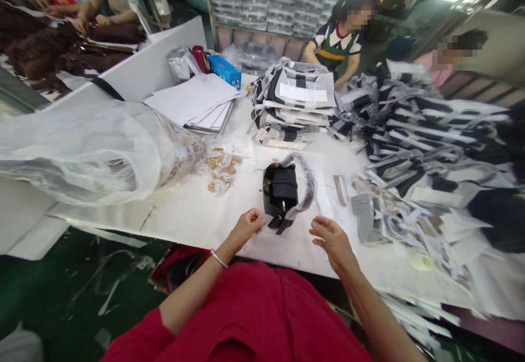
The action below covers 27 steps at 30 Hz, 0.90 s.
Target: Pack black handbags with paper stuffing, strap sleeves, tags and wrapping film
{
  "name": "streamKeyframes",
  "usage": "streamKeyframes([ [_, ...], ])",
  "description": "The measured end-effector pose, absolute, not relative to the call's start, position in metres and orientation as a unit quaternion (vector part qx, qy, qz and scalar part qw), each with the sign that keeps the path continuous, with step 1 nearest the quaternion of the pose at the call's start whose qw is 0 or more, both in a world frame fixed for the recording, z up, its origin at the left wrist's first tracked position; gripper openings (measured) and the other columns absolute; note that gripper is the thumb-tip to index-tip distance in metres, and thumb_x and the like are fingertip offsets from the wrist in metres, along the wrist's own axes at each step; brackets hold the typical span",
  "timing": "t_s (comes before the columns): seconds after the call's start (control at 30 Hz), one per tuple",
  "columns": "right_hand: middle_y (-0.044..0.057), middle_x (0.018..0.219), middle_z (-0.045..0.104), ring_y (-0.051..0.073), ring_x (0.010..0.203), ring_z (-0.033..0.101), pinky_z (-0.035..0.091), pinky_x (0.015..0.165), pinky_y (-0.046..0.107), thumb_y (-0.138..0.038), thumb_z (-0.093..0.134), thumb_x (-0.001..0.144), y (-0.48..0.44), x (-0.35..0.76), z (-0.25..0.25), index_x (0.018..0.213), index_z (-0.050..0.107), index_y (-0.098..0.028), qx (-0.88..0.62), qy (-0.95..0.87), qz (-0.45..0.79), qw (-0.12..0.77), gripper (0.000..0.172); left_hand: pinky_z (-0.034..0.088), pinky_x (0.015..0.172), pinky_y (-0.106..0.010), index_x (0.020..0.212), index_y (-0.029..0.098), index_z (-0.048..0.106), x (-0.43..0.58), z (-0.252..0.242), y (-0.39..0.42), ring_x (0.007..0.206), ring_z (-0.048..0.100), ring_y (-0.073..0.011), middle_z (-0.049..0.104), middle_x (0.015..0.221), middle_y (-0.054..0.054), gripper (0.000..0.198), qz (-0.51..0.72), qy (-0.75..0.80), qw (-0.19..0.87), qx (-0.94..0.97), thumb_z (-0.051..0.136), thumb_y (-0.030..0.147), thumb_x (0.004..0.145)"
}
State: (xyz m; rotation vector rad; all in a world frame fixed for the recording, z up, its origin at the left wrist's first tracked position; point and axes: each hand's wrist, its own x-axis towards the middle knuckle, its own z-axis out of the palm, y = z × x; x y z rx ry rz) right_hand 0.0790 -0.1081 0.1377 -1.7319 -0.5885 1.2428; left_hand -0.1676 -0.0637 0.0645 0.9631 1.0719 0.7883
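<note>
The left hand [247, 224] is curled almost closed; I cannot tell whether it pinches anything. The right hand [331, 237] is half open and empty. Just beyond, between them, a black bag [280, 190] lies partly in clear wrap. Farther off are stacked striped packs [295, 99].

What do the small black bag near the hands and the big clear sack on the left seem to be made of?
Small black bag: probably smooth leather or imitation, judging by its soft sheen. Big clear sack: thin plastic film, translucent, crumpled and glossy.
</note>
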Motion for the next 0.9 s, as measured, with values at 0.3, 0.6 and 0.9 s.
streamKeyframes([
  [0.3, 0.004, 0.078, 0.070, 0.019, 0.075, 0.061, 0.047, 0.072, 0.030, -0.044, 0.081, 0.058, -0.136, 0.025, 0.105, 0.077, 0.071, -0.017, -0.635, -0.366, 0.564, 0.381, 0.035, 0.036, 0.057, -0.024, 0.068, 0.016, 0.054, -0.141, 0.066, -0.097, 0.058, 0.049, -0.0106, 0.055, 0.061, 0.004, 0.027, 0.226, 0.435, 0.703, 0.515, 0.071, 0.038, 0.066],
  [0.6, -0.003, 0.053, 0.056, 0.012, 0.053, 0.042, 0.032, 0.053, 0.027, -0.050, 0.079, 0.057, -0.144, 0.019, 0.071, 0.058, 0.062, -0.017, -0.686, -0.334, 0.532, 0.367, 0.037, 0.032, 0.057, -0.023, 0.070, 0.017, 0.056, -0.137, 0.054, -0.119, 0.060, 0.044, -0.0109, 0.053, 0.063, 0.005, 0.017, 0.209, 0.475, 0.619, 0.590, 0.067, 0.031, 0.068],
  [0.9, 0.001, 0.068, 0.066, 0.015, 0.066, 0.054, 0.040, 0.068, 0.029, -0.051, 0.080, 0.060, -0.142, 0.024, 0.083, 0.071, 0.072, -0.015, -0.624, -0.340, 0.611, 0.349, 0.038, 0.038, 0.053, -0.024, 0.064, 0.018, 0.055, -0.155, 0.047, -0.110, 0.051, 0.051, -0.0126, 0.057, 0.056, 0.003, 0.016, 0.204, 0.489, 0.683, 0.503, 0.062, 0.032, 0.064],
])
